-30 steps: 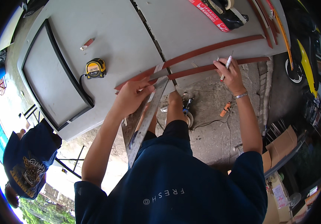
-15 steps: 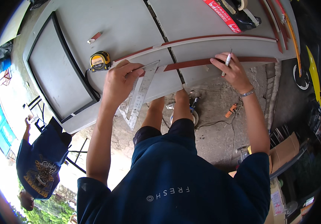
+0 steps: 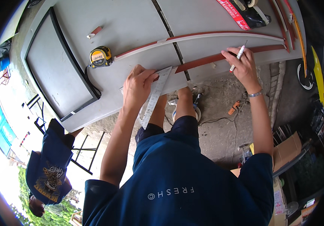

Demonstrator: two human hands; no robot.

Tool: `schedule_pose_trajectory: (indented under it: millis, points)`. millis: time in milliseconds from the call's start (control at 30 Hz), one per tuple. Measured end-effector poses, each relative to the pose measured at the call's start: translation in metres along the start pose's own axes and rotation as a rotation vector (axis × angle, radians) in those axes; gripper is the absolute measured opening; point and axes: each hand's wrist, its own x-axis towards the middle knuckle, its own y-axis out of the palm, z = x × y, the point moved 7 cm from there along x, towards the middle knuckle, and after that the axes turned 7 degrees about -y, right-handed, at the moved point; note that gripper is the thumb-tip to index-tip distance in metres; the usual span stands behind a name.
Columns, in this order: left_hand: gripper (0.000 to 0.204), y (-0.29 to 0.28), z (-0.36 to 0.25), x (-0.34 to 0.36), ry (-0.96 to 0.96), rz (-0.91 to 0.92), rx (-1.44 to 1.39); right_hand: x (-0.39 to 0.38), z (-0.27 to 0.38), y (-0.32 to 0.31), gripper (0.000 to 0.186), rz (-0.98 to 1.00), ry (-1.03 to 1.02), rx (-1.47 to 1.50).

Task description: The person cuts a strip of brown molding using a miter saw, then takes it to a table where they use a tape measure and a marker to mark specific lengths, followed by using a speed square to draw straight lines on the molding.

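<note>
My left hand (image 3: pixel 138 86) pinches a clear triangular set square (image 3: pixel 156 96) at the near edge of a grey table (image 3: pixel 139 22). The set square lies across the left part of a reddish-brown strip (image 3: pixel 199 62), and a bit of red shows by my left fingertips. My right hand (image 3: pixel 244 72) is closed round a white marker pen (image 3: pixel 238 60), which points away from me with its thin tip in the air. The fingertips of that hand rest on or just over the strip, towards its right end.
Beyond the strip lies a longer curved red-and-white strip (image 3: pixel 207 34). A yellow-black tape measure (image 3: pixel 101 57) and a black-framed panel (image 3: pixel 56 64) are to the left. A black bag with red tape (image 3: pixel 241 19) sits at the far right. Another person (image 3: pixel 51 165) is at the left.
My left hand and the set square have shifted right along the table edge. My right hand with the marker pen has moved slightly right and away. The other person has shifted.
</note>
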Motion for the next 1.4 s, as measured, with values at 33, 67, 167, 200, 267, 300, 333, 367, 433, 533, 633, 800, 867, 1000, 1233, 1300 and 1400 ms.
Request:
schedule_pose_trajectory:
  millis: [33, 67, 167, 200, 267, 300, 333, 367, 433, 533, 633, 800, 867, 1000, 1233, 1300, 1400]
  points:
    - [0.013, 0.000, -0.001, -0.001, 0.037, -0.009, 0.017, 0.001, 0.001, 0.001, 0.042, -0.016, 0.023, 0.005]
    - [0.014, 0.000, -0.003, -0.001, 0.074, -0.017, 0.035, 0.001, 0.002, 0.001, 0.040, -0.032, 0.046, 0.010]
    - [0.017, 0.002, -0.003, -0.004, 0.127, -0.034, 0.025, -0.002, 0.003, 0.003, 0.038, -0.059, 0.097, 0.012]
    - [0.018, 0.003, -0.002, -0.003, 0.135, -0.038, 0.012, -0.002, 0.004, 0.003, 0.038, -0.065, 0.107, 0.017]
    - [0.018, 0.002, 0.000, -0.002, 0.153, -0.038, 0.001, -0.002, 0.005, 0.004, 0.039, -0.077, 0.127, 0.026]
    - [0.019, 0.003, -0.001, -0.002, 0.161, -0.039, -0.004, -0.003, 0.005, 0.004, 0.040, -0.086, 0.131, 0.027]
    - [0.019, 0.003, -0.001, -0.003, 0.159, -0.041, 0.004, -0.003, 0.004, 0.004, 0.040, -0.096, 0.134, 0.029]
    - [0.019, 0.003, -0.002, -0.003, 0.157, -0.042, 0.011, -0.004, 0.004, 0.004, 0.040, -0.105, 0.138, 0.030]
    - [0.019, 0.002, -0.002, -0.003, 0.149, -0.048, 0.010, -0.003, 0.005, 0.005, 0.041, -0.118, 0.137, 0.020]
    - [0.019, 0.003, 0.001, -0.003, 0.147, -0.063, -0.012, -0.003, 0.007, 0.005, 0.042, -0.138, 0.153, 0.019]
    - [0.019, 0.003, 0.001, -0.003, 0.168, -0.069, -0.011, -0.003, 0.010, 0.005, 0.042, -0.158, 0.165, 0.024]
    - [0.018, 0.002, 0.001, -0.001, 0.139, -0.059, -0.036, -0.003, 0.011, 0.006, 0.042, -0.172, 0.180, 0.002]
    - [0.019, 0.004, 0.002, 0.000, 0.139, -0.044, -0.032, -0.005, 0.011, 0.008, 0.041, -0.173, 0.190, 0.000]
    - [0.019, 0.005, 0.003, -0.001, 0.132, -0.022, -0.045, -0.006, 0.011, 0.006, 0.041, -0.187, 0.178, 0.005]
    - [0.019, 0.003, 0.003, 0.001, 0.163, -0.005, -0.028, -0.009, 0.007, 0.010, 0.044, -0.199, 0.172, 0.008]
    - [0.019, 0.003, 0.001, 0.002, 0.156, 0.004, -0.022, -0.011, 0.007, 0.011, 0.044, -0.207, 0.175, 0.013]
    - [0.019, 0.005, 0.005, 0.002, 0.160, 0.002, -0.058, -0.009, 0.007, 0.010, 0.044, -0.212, 0.179, 0.016]
